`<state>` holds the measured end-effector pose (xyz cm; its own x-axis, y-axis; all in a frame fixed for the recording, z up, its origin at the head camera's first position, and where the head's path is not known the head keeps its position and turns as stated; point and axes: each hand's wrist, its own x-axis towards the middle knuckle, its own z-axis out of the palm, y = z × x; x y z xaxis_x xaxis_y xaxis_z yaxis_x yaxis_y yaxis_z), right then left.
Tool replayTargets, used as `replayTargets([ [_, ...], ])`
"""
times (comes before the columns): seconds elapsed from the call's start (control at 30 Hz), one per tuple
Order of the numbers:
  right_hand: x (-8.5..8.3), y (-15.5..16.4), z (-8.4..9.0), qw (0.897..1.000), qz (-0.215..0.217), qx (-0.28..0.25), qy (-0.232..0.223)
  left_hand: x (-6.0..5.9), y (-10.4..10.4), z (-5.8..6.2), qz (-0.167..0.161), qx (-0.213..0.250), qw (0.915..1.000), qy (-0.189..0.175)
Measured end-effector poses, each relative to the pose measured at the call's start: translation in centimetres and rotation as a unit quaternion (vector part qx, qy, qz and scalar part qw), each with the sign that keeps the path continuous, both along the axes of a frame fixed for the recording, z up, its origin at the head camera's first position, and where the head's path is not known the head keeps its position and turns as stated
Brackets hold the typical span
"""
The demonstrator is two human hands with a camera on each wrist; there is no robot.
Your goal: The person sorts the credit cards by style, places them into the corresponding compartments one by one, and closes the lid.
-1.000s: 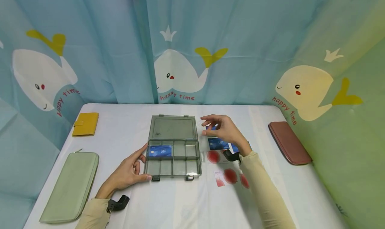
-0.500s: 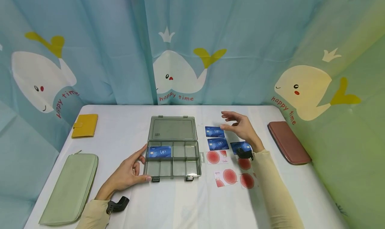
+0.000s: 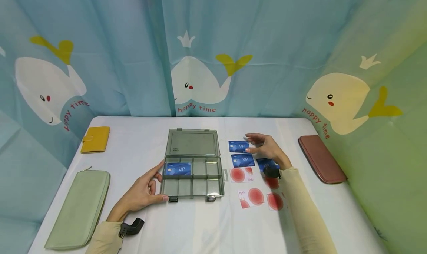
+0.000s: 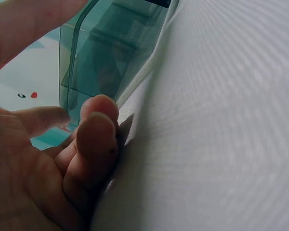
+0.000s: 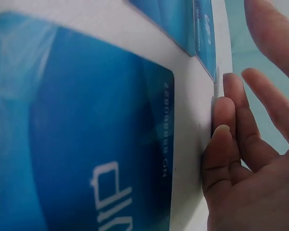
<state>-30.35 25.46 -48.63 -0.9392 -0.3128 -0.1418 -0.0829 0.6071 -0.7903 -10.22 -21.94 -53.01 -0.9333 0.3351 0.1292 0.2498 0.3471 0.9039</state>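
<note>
A grey-green transparent compartment box (image 3: 192,187) lies with its lid (image 3: 192,142) folded back. One blue VIP card (image 3: 178,168) lies in its back left compartments. My left hand (image 3: 141,193) rests at the box's left side, forefinger and thumb extended to its edge, the other fingers bent. Over the right edge of the farthest blue VIP card (image 3: 238,146), my right hand (image 3: 267,148) hovers with thumb and fingers apart and nothing held. A second blue card (image 3: 242,160) lies just nearer. Another blue card (image 5: 106,125), partly under the right wrist, fills much of the right wrist view.
Several white cards with red circles, one pink-red card (image 3: 255,197) among them, lie right of the box. A yellow wallet (image 3: 96,139) and a green zip pouch (image 3: 80,209) lie at left, a brown-red pouch (image 3: 321,159) at right. A curtain (image 3: 133,61) surrounds the table.
My right hand has moved from beside the box lid rightwards, then down towards the farthest blue card. The left hand and the box stay in place.
</note>
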Motion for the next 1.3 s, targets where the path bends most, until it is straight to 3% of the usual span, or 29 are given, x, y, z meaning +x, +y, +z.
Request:
replayTargets([
  [0.27,-0.1,0.0,-0.3,1.0,0.006,0.01,0.01,0.1,-0.1,0.0,0.003,-0.004,1.0,-0.004],
  [0.7,-0.2,-0.9,-0.4,0.995,-0.004,0.092,0.045,0.0,-0.1,-0.2,-0.003,0.011,0.9999,0.004],
  [0.9,-0.7,-1.1,-0.3,0.993,-0.003,0.111,0.036,0.0,-0.1,-0.3,-0.001,0.007,1.0,0.001],
  [1.3,-1.3,-1.4,0.5,0.987,0.037,0.156,0.023,0.0,-0.1,-0.2,-0.002,0.005,1.0,0.003],
])
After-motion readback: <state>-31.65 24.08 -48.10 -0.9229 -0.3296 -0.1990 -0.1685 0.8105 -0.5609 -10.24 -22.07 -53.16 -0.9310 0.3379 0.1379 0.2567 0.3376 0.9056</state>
